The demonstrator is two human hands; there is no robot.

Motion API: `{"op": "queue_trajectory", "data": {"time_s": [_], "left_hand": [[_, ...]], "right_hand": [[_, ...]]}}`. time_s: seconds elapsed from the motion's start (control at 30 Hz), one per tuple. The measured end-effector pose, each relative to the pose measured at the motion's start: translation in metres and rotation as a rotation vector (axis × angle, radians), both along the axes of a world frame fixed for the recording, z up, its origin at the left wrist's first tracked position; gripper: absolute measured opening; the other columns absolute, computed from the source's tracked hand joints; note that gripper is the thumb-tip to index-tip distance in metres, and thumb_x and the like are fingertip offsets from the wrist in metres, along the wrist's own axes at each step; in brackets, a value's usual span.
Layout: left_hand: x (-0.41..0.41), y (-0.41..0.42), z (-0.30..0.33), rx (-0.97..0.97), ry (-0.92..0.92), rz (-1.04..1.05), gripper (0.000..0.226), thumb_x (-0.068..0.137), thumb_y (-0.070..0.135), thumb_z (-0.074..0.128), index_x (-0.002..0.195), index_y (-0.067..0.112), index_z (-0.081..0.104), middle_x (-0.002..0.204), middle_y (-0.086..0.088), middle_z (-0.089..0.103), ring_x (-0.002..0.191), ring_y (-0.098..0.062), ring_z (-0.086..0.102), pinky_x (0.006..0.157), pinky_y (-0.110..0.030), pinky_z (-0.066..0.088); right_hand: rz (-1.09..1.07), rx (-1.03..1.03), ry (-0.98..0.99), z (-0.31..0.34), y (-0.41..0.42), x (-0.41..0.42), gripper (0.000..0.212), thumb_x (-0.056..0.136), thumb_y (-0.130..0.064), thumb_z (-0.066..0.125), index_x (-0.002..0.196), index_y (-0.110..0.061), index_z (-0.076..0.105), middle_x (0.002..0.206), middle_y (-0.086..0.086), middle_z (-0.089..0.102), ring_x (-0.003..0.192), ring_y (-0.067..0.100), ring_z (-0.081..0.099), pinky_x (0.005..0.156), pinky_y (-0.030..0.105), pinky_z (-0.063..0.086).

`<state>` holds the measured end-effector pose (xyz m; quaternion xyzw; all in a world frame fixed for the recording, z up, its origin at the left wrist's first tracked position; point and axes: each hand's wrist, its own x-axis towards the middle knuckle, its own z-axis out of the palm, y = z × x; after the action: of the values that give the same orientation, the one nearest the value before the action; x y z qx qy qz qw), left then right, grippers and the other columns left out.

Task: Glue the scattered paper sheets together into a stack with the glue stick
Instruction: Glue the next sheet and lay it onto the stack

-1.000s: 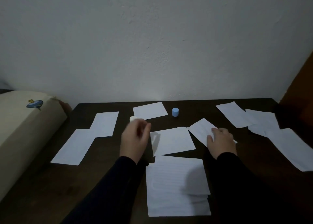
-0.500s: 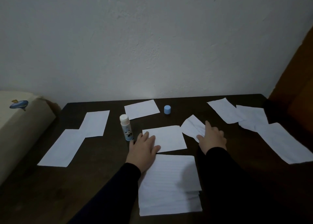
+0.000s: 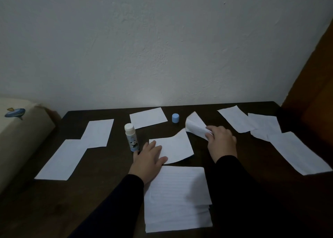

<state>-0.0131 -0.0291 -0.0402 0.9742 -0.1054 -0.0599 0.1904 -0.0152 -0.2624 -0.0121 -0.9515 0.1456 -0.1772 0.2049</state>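
**Bringing the next sheet to the stack**

The right hand [image 3: 222, 142] pinches a small sheet [image 3: 195, 125] by its near edge, curling it up off the desk [image 3: 108, 192] beside the blue cap [image 3: 175, 118]. The left hand [image 3: 148, 159] lies flat, fingers [image 3: 155, 148] straight, pressing the middle sheet [image 3: 175, 147], whose far corner lifts. The glue stick [image 3: 131, 137] stands uncapped just left of that hand. The stack [image 3: 177, 198] lies near the front edge; other sheets are scattered to either side. To do this well, lift the pinched sheet clear without creasing it, square its edges over the stack, then smooth outward from the centre so the glue grips evenly.
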Motion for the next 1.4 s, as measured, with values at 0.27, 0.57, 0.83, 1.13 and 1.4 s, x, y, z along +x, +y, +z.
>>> {"op": "queue_trajectory", "data": {"time_s": [0.27, 0.57, 0.83, 1.13, 1.4], "left_hand": [[-0.008, -0.008, 0.022, -0.637, 0.033, 0.211, 0.044, 0.092, 0.045, 0.056, 0.132, 0.028, 0.053, 0.138, 0.010, 0.050, 0.129, -0.010, 0.042, 0.102, -0.030, 0.036], [-0.010, -0.005, 0.023, -0.510, 0.169, 0.167, 0.038, 0.096, 0.044, 0.050, 0.126, 0.024, 0.060, 0.125, 0.007, 0.061, 0.105, -0.003, 0.052, 0.088, -0.021, 0.038], [-0.015, -0.002, 0.038, -0.944, 0.192, 0.187, 0.031, 0.092, 0.053, 0.042, 0.106, 0.034, 0.064, 0.106, 0.008, 0.067, 0.103, -0.007, 0.058, 0.082, -0.021, 0.039], [-0.010, 0.001, 0.041, -1.196, 0.239, 0.362, 0.021, 0.090, 0.018, 0.065, 0.110, 0.020, 0.061, 0.098, 0.004, 0.074, 0.089, -0.011, 0.070, 0.071, -0.022, 0.054], [-0.008, -0.004, 0.027, -0.730, -0.049, 0.426, 0.014, 0.088, 0.023, 0.068, 0.096, 0.021, 0.056, 0.089, 0.001, 0.060, 0.081, -0.012, 0.057, 0.065, -0.018, 0.043]], "right_hand": [[0.218, -0.112, -0.160, 0.009, 0.021, -0.005, 0.029, 0.098, -0.028, 0.050, 0.124, -0.027, 0.060, 0.109, -0.004, 0.062, 0.100, 0.016, 0.051, 0.087, 0.034, 0.037], [0.197, -0.103, -0.399, 0.008, 0.022, -0.005, 0.020, 0.089, -0.018, 0.065, 0.109, -0.018, 0.070, 0.096, 0.000, 0.067, 0.091, 0.022, 0.058, 0.077, 0.038, 0.040], [0.465, -0.152, -0.135, 0.003, 0.029, -0.008, 0.025, 0.095, -0.026, 0.055, 0.117, -0.030, 0.066, 0.108, -0.009, 0.062, 0.105, 0.014, 0.051, 0.088, 0.034, 0.033], [0.247, 0.560, 0.028, 0.000, 0.039, -0.004, 0.066, 0.091, -0.033, 0.063, 0.147, -0.031, 0.029, 0.144, 0.001, 0.038, 0.130, 0.017, 0.038, 0.104, 0.032, 0.037], [0.186, 0.656, 0.086, -0.009, 0.041, -0.003, 0.024, 0.091, -0.018, 0.064, 0.112, -0.024, 0.053, 0.089, 0.001, 0.059, 0.070, 0.014, 0.057, 0.065, 0.021, 0.049]]}}
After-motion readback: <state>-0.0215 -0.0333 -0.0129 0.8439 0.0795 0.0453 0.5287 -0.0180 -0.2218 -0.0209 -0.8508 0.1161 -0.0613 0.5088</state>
